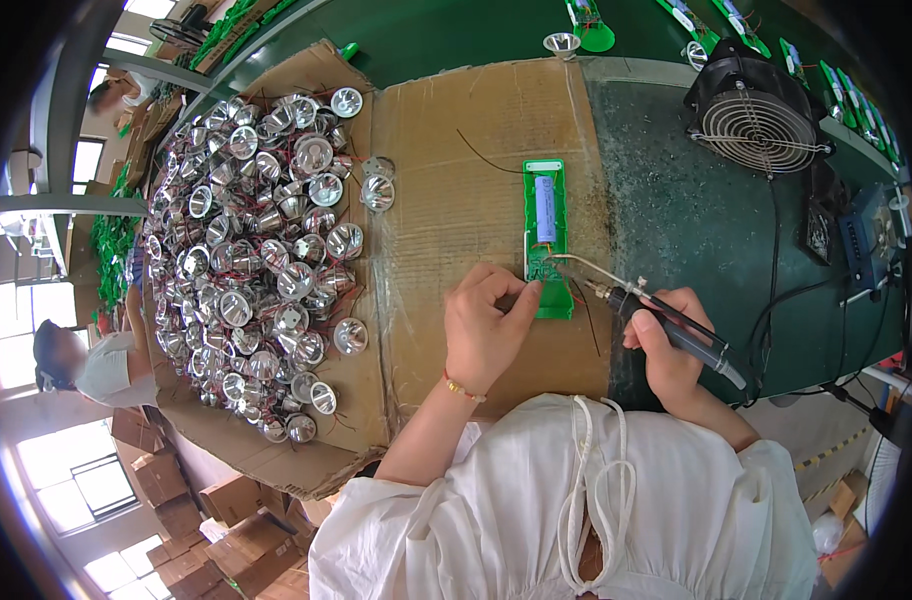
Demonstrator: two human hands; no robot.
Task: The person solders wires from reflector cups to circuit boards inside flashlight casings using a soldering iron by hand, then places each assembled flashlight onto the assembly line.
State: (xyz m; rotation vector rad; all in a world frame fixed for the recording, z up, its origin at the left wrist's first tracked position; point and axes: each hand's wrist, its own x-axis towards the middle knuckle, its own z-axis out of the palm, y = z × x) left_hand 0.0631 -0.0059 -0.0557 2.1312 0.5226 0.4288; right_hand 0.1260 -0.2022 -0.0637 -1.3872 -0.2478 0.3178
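L fingers [523,306] pinched nr case [556,300] edge, hold unclear; R fingers [650,338] round iron [688,348]; cardbd [446,210] room left.

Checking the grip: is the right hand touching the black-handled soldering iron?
Touching: the head view shows the right hand gripping the soldering iron by its black handle, thumb against it.

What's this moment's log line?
left hand: at circuit board | right hand: gripping soldering iron, tip near board | blue cell: in green casing | reflectors: heaped, left

The green tabletop [681,210] is covered at center by a cardboard sheet [436,190] bearing a green casing [556,304]; a grilled fan [761,130] is placed at upper right.
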